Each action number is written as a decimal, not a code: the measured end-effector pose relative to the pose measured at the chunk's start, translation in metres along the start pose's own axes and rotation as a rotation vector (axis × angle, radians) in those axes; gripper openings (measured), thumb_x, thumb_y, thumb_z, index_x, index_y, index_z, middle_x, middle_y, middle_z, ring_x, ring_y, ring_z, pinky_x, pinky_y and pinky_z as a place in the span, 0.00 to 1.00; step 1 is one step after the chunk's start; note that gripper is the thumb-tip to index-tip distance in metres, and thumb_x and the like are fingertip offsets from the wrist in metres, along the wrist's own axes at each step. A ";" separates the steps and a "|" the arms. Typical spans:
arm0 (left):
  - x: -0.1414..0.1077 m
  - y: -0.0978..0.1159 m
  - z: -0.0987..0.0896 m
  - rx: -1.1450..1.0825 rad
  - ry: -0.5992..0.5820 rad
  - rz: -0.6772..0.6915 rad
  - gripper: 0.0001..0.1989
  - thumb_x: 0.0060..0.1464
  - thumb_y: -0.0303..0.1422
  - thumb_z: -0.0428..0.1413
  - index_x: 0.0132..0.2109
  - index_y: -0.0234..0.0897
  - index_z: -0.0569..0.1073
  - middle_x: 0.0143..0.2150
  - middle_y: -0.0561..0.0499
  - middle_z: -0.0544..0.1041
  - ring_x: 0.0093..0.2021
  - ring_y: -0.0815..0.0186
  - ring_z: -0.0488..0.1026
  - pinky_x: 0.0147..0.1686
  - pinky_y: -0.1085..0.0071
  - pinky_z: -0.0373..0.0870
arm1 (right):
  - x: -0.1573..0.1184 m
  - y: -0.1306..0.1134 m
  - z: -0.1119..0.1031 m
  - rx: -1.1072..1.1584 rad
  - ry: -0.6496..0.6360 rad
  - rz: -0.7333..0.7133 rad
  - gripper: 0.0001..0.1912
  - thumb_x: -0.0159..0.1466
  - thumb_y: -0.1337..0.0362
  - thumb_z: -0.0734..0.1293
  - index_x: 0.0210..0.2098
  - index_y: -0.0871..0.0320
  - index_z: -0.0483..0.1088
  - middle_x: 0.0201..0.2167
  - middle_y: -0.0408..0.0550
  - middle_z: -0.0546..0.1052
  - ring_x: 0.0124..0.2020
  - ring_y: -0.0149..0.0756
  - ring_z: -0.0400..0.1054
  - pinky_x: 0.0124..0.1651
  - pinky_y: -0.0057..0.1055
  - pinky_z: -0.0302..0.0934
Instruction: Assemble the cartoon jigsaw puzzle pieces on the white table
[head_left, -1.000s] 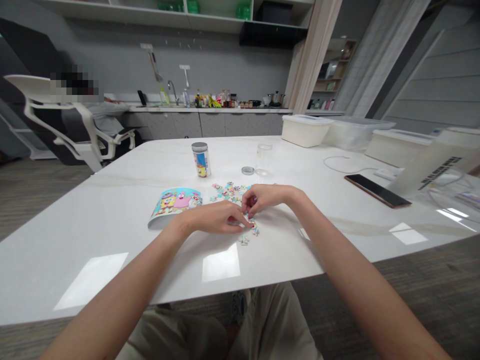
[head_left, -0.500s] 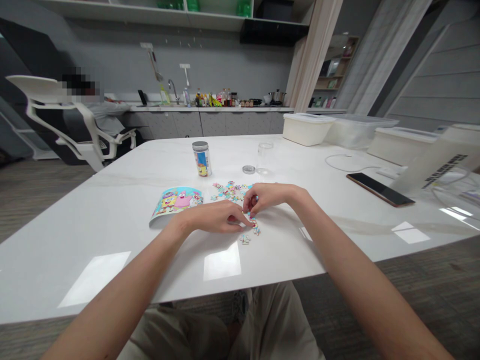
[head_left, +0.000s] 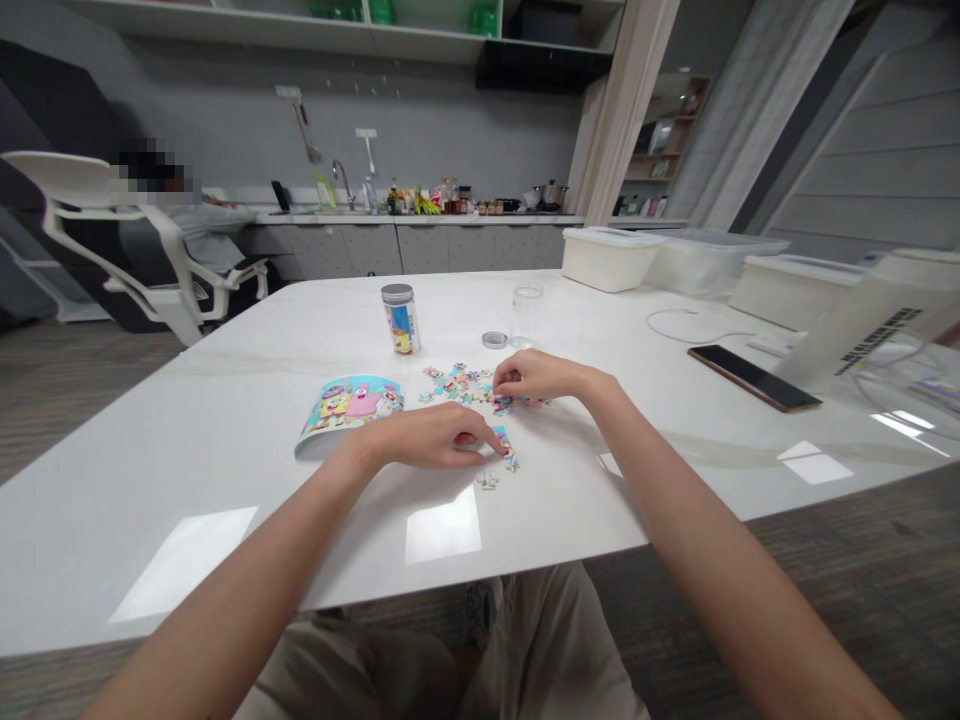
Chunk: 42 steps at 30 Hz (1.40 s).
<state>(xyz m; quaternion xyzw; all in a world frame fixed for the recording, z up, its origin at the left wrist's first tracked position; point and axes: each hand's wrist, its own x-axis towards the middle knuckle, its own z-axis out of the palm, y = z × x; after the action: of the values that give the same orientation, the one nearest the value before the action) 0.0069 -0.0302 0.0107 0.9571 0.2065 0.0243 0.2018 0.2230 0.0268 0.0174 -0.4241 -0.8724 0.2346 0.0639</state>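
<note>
On the glossy white tabletop (head_left: 225,430), small multicoloured jigsaw pieces (head_left: 455,382) lie in a loose pile. The right hand (head_left: 541,374), fingers curled nearly together, is at the pile's near right edge; whether it grips a piece cannot be told. The left hand (head_left: 435,437), half open, has its extended index fingertip on a short column of blue-and-multicoloured pieces (head_left: 511,461) nearer the person.
</note>
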 end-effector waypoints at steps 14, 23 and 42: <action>0.001 0.002 0.003 0.005 0.087 -0.032 0.13 0.57 0.29 0.53 0.47 0.40 0.77 0.37 0.50 0.77 0.32 0.70 0.69 0.36 0.73 0.64 | -0.006 0.041 -0.014 -0.316 0.379 0.545 0.15 0.61 0.67 0.61 0.43 0.61 0.77 0.44 0.58 0.79 0.45 0.44 0.72 0.44 0.30 0.61; 0.000 0.005 0.001 0.028 0.064 -0.037 0.13 0.58 0.31 0.53 0.48 0.41 0.78 0.36 0.50 0.78 0.31 0.70 0.70 0.35 0.74 0.64 | -0.008 0.044 -0.013 -0.269 0.220 0.584 0.14 0.58 0.69 0.65 0.42 0.62 0.78 0.44 0.57 0.79 0.43 0.42 0.74 0.42 0.28 0.63; 0.001 0.008 0.000 0.019 0.063 -0.154 0.16 0.60 0.30 0.48 0.51 0.41 0.76 0.40 0.50 0.79 0.27 0.73 0.71 0.30 0.76 0.65 | -0.010 0.035 -0.015 -0.263 0.143 0.452 0.12 0.59 0.63 0.67 0.41 0.60 0.76 0.43 0.53 0.79 0.41 0.39 0.73 0.39 0.27 0.62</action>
<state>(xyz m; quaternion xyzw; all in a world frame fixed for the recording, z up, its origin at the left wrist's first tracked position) 0.0110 -0.0359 0.0140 0.9390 0.2860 0.0367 0.1873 0.2584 0.0431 0.0151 -0.6282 -0.7718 0.0968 0.0157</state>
